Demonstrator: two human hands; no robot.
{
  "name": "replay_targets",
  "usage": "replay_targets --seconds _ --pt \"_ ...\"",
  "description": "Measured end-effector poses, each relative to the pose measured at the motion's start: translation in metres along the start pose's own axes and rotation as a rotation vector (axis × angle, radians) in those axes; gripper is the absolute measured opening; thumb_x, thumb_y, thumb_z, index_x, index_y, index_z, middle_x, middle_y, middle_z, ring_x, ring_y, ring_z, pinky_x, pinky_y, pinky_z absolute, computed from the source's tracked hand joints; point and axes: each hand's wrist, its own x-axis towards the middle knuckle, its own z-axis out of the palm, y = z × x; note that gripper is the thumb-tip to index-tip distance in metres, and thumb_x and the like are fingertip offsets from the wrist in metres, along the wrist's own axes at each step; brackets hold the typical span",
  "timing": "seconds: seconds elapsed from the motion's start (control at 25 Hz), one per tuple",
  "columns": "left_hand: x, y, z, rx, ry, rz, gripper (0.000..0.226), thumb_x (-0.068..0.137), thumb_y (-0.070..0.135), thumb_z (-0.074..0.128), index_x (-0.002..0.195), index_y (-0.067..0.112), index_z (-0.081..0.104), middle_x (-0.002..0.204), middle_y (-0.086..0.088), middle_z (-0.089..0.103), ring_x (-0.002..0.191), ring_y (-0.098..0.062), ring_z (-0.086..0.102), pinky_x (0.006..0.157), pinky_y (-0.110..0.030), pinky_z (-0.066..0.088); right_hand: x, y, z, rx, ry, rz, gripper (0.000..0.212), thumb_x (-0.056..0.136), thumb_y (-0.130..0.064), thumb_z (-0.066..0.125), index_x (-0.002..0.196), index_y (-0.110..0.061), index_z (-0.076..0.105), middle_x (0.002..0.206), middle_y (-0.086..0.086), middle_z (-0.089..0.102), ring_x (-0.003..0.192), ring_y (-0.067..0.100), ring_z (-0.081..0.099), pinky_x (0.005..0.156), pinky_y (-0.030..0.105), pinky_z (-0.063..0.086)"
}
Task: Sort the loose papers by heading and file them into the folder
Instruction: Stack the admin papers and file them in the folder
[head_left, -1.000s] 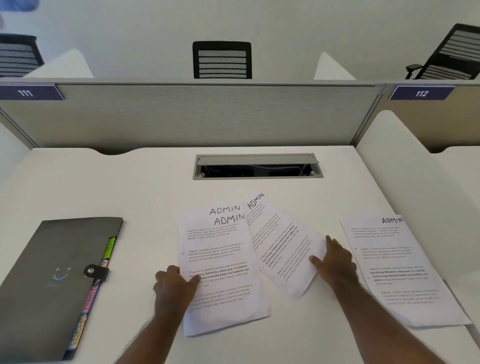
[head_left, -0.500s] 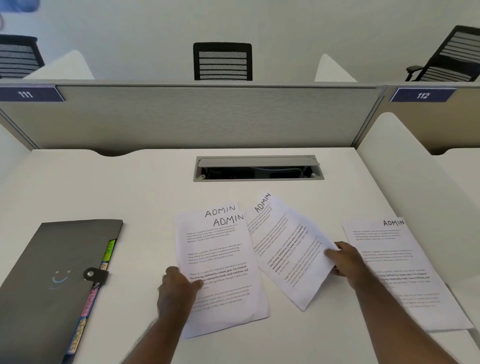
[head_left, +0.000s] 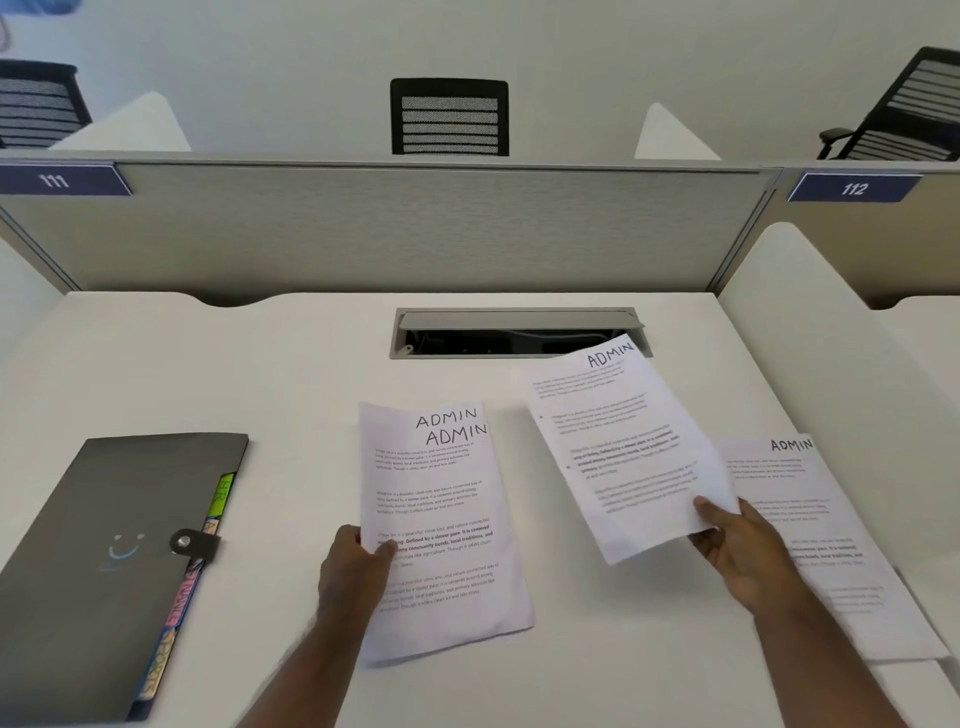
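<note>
Two overlapping sheets headed ADMIN (head_left: 441, 499) lie in the middle of the white desk (head_left: 260, 374). My left hand (head_left: 353, 566) grips their left edge, thumb on top. My right hand (head_left: 737, 551) pinches the lower right corner of a single ADMIN sheet (head_left: 623, 447) and holds it lifted and tilted above the desk. Another ADMIN sheet (head_left: 810, 499) lies flat on the right, partly under my right hand. A dark grey folder (head_left: 114, 561) with a snap strap and coloured index tabs lies closed at the left.
An open cable tray (head_left: 514, 338) is set into the desk behind the papers. A grey partition (head_left: 415, 228) closes the back of the desk, and a white side panel (head_left: 831, 322) rises on the right. Office chairs stand beyond the partition.
My right hand has picked the tilted ADMIN sheet up off the desk and carried it up and to the right, away from the middle stack. My left hand stays on the stack.
</note>
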Motion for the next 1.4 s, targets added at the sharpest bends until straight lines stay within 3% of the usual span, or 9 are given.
replay_targets --seconds 0.28,0.52,0.72,0.92,1.0,1.12,1.24,1.32,1.4 --pt "-0.008 -0.007 0.0 -0.327 -0.125 0.005 0.01 0.085 0.019 0.076 0.089 0.011 0.07 0.088 -0.007 0.077 0.077 -0.027 0.074 0.075 -0.047 0.061 -0.054 0.078 0.06 -0.104 -0.203 0.2 0.032 0.089 0.008 0.061 0.118 -0.004 0.059 0.101 0.014 0.071 0.072 0.021 0.066 0.05 0.026 0.057" --pt "-0.015 -0.007 0.011 -0.483 -0.162 -0.067 0.04 0.103 0.043 0.045 0.1 0.011 0.069 0.1 -0.007 0.074 0.093 -0.03 0.069 0.089 -0.046 0.054 -0.089 0.125 0.088 -0.261 -0.196 0.175 0.027 0.088 0.003 0.066 0.11 -0.011 0.062 0.105 0.012 0.072 0.078 0.023 0.072 0.058 0.032 0.059" --pt "-0.014 -0.007 0.013 -0.513 -0.3 -0.005 0.023 0.095 0.014 0.064 0.118 0.01 0.061 0.114 -0.009 0.073 0.1 -0.031 0.071 0.092 -0.055 0.055 -0.094 0.118 0.095 -0.738 -0.267 0.033 0.023 0.096 -0.037 0.057 0.114 -0.023 0.058 0.103 0.002 0.073 0.076 0.024 0.073 0.065 0.032 0.055" --pt "-0.011 -0.012 0.018 -0.499 -0.273 -0.001 0.028 0.095 0.001 0.057 0.122 0.01 0.058 0.12 -0.01 0.069 0.105 -0.033 0.067 0.096 -0.056 0.052 -0.054 0.064 0.029 -1.394 0.282 -0.468 0.044 0.091 -0.042 0.061 0.132 -0.028 0.053 0.13 0.003 0.058 0.117 0.027 0.053 0.092 0.042 0.047" --pt "-0.009 -0.012 0.02 -0.501 -0.269 0.001 0.028 0.096 0.001 0.056 0.122 0.01 0.058 0.12 -0.011 0.069 0.106 -0.034 0.066 0.096 -0.057 0.052 -0.038 0.046 -0.007 -1.676 0.444 -0.359 0.063 0.089 -0.04 0.062 0.146 -0.026 0.038 0.15 0.008 0.041 0.137 0.032 0.036 0.103 0.05 0.039" --pt "-0.009 -0.012 0.023 -0.504 -0.275 0.007 0.027 0.096 0.002 0.056 0.122 0.01 0.058 0.12 -0.01 0.068 0.107 -0.034 0.066 0.097 -0.057 0.051 -0.028 0.038 -0.043 -1.727 0.384 -0.05 0.07 0.096 -0.039 0.05 0.155 -0.026 0.016 0.162 0.01 0.017 0.147 0.035 0.019 0.113 0.052 0.029" --pt "-0.009 -0.01 0.027 -0.5 -0.287 0.016 0.026 0.096 0.003 0.056 0.121 0.011 0.058 0.12 -0.01 0.068 0.107 -0.033 0.066 0.097 -0.057 0.051 -0.032 0.052 -0.053 -1.779 0.288 -0.124 0.056 0.1 -0.024 0.037 0.154 -0.015 0.025 0.158 0.022 0.027 0.137 0.04 0.04 0.102 0.051 0.046" --pt "-0.012 -0.006 0.031 -0.483 -0.299 0.028 0.026 0.096 0.004 0.057 0.121 0.011 0.058 0.12 -0.01 0.068 0.107 -0.033 0.066 0.097 -0.056 0.051 -0.041 0.059 -0.048 -1.879 0.25 -0.33 0.051 0.09 -0.01 0.032 0.134 0.007 0.053 0.13 0.041 0.053 0.101 0.054 0.065 0.061 0.057 0.059" --pt "-0.014 -0.003 0.034 -0.471 -0.312 0.034 0.026 0.096 0.004 0.056 0.121 0.011 0.058 0.119 -0.009 0.069 0.106 -0.033 0.066 0.096 -0.056 0.052 -0.047 0.071 -0.047 -1.882 0.264 -0.489 0.051 0.078 -0.003 0.03 0.107 0.012 0.069 0.101 0.043 0.065 0.068 0.056 0.068 0.032 0.049 0.049"
